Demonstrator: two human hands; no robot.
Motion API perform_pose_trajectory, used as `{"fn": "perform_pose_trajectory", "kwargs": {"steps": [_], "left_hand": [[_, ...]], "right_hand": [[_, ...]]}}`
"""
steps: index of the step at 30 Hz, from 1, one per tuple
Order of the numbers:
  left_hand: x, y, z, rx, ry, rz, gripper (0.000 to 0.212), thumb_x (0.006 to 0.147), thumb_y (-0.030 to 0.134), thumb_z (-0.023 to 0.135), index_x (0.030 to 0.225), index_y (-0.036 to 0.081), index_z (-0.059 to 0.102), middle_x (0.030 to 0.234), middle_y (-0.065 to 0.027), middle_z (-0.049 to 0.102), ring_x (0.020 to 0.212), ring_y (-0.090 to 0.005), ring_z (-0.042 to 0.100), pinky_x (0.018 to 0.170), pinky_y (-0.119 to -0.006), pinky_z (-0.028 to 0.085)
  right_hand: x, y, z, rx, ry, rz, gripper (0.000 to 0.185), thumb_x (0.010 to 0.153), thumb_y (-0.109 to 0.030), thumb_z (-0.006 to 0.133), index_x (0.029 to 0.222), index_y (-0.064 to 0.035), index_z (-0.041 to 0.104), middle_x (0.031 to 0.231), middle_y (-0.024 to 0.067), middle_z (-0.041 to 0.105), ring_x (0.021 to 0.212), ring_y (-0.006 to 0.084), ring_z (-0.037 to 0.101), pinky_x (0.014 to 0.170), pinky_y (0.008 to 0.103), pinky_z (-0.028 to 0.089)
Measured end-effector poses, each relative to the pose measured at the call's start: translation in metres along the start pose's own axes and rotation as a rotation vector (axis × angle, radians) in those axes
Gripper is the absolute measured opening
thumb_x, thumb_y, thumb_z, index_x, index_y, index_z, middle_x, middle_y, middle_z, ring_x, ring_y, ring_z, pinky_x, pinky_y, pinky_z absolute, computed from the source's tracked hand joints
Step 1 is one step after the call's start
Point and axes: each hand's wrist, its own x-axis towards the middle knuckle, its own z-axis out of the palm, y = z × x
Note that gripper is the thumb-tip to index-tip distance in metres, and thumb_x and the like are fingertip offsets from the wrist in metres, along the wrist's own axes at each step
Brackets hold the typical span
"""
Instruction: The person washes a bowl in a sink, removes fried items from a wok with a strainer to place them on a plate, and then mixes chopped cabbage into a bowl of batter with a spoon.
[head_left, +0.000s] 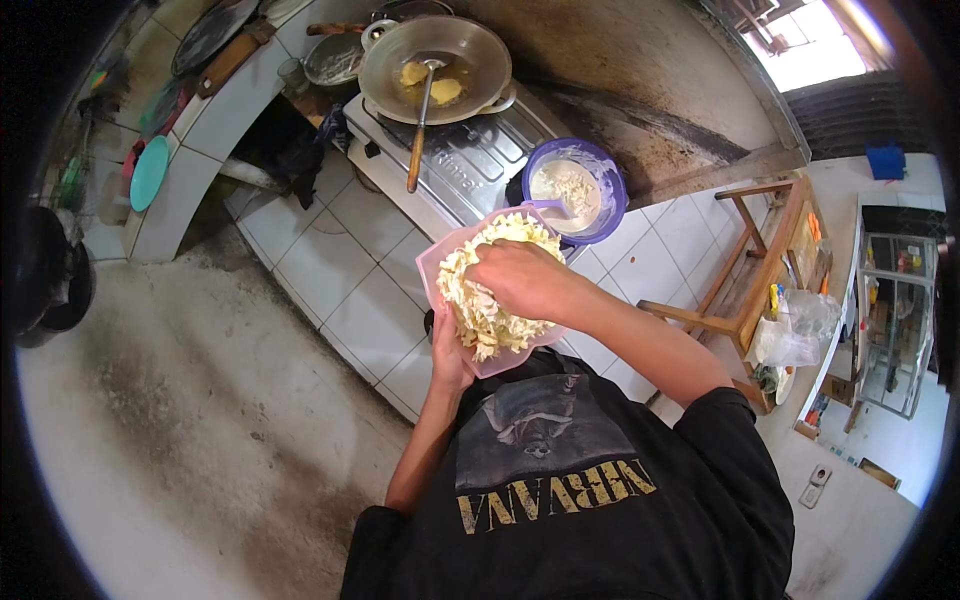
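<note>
A pink plastic bowl (430, 264) heaped with shredded cabbage (480, 330) is held against my body by my left hand (448, 352) at its rim. My right hand (510, 274) is pushed into the cabbage, its fingertips hidden; whether they grip any shreds cannot be told. Just beyond the bowl, a purple basin (616, 212) holds pale batter with shreds on it and a light purple utensil (551, 208). On the stove (469, 161) stands a wok (480, 60) with two yellow fritters (445, 91) in oil. A metal spatula with a wooden handle (416, 159) rests across the wok's rim.
A smaller pan (334, 58) and a glass (291, 73) stand left of the wok. A turquoise plate (150, 174) is at the tiled ledge on the left. To the right are a wooden bench frame (750, 300) and plastic bags (795, 330). A sooty wall borders the stove.
</note>
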Motion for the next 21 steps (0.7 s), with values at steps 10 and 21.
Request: {"fn": "perform_pose_trajectory", "kwargs": {"steps": [10,21], "left_hand": [[0.000,0.003,0.000,0.004,0.031,0.018,0.049,0.102,0.036,0.030,0.140,0.005,0.028,0.135,-0.0139,0.044,0.120,-0.0276,0.050,0.099,-0.044,0.044],[0.010,0.001,0.003,-0.032,-0.056,0.064,0.056,0.101,0.041,0.029,0.142,0.003,0.025,0.140,-0.0151,0.041,0.122,-0.0283,0.048,0.101,-0.043,0.043]], "right_hand": [[-0.009,0.010,-0.028,0.479,0.053,0.094,0.019,0.073,-0.009,0.066,0.090,-0.0003,0.069,0.086,0.0151,0.067,0.076,0.0263,0.064,0.072,0.0345,0.052],[-0.038,0.039,-0.029,1.270,0.244,0.301,0.025,0.073,0.002,0.074,0.097,0.0042,0.068,0.087,0.0078,0.068,0.078,0.0088,0.063,0.069,0.0223,0.051]]}}
